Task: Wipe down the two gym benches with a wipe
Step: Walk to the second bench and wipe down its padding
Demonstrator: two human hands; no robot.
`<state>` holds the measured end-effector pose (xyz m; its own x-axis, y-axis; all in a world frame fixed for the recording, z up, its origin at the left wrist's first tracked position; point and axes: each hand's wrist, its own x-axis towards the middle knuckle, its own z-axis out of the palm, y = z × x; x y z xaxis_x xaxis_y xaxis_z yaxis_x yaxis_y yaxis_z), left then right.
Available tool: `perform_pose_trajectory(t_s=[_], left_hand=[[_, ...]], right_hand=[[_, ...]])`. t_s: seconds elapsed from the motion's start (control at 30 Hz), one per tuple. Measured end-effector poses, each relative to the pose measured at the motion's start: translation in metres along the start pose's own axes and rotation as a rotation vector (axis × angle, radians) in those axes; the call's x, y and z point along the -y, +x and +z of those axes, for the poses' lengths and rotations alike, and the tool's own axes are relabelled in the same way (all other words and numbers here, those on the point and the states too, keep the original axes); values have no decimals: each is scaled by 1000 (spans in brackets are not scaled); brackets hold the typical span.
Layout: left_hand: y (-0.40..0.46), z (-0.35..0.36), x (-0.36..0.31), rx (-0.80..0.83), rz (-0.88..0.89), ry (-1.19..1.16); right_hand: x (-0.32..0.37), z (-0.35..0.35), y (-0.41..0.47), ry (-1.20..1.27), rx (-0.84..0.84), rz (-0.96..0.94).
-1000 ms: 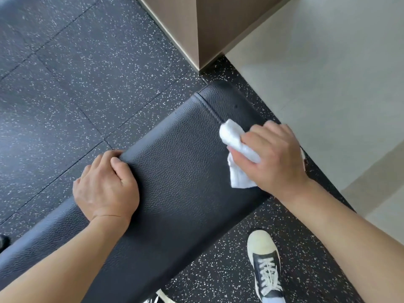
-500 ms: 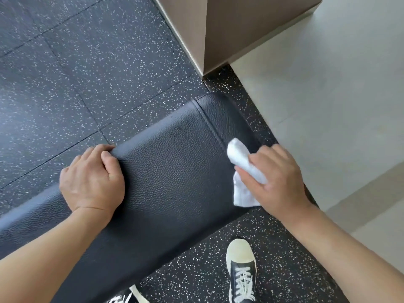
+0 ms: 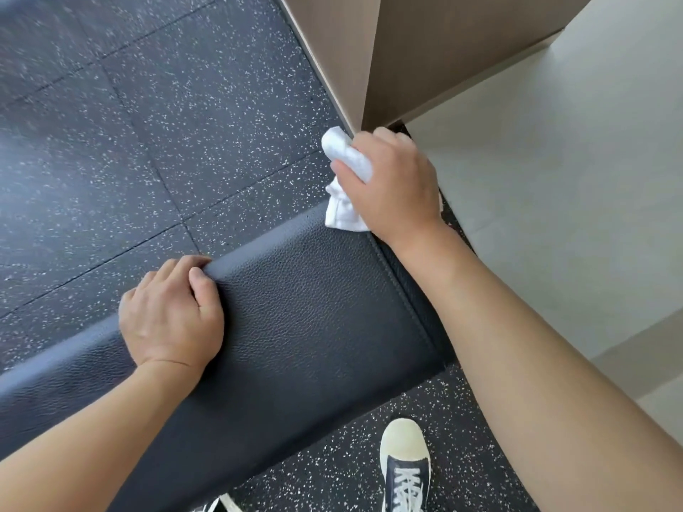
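Your right hand [image 3: 391, 182] grips a white wipe [image 3: 345, 212]; beneath it, a black pebbled bench pad [image 3: 314, 327]; beyond, white-speckled black floor [image 3: 166, 123].

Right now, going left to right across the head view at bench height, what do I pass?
Left hand gripping the bench's far edge → bare bench top → right hand holding the wipe at the bench's end → pale floor.

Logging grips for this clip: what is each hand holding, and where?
Right hand grips the wipe around its bunched middle; left hand holds the bench at its far edge.
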<state>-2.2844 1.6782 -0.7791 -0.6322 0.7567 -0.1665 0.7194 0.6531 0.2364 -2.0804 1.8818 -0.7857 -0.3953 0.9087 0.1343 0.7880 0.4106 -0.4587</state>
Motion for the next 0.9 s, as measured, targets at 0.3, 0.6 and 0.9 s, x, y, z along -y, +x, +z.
perform_pose_trajectory(t_s=[0.3,0.6,0.9], left_hand=[[3,0,3,23,17,30],[3,2,7,23,21,40],[4,3,8,-9,35,34]], right_hand=[[-46,-34,-132,22,-5,-141],[41,26,33,-179,176,7],[81,22,-15,-79,276,-252]])
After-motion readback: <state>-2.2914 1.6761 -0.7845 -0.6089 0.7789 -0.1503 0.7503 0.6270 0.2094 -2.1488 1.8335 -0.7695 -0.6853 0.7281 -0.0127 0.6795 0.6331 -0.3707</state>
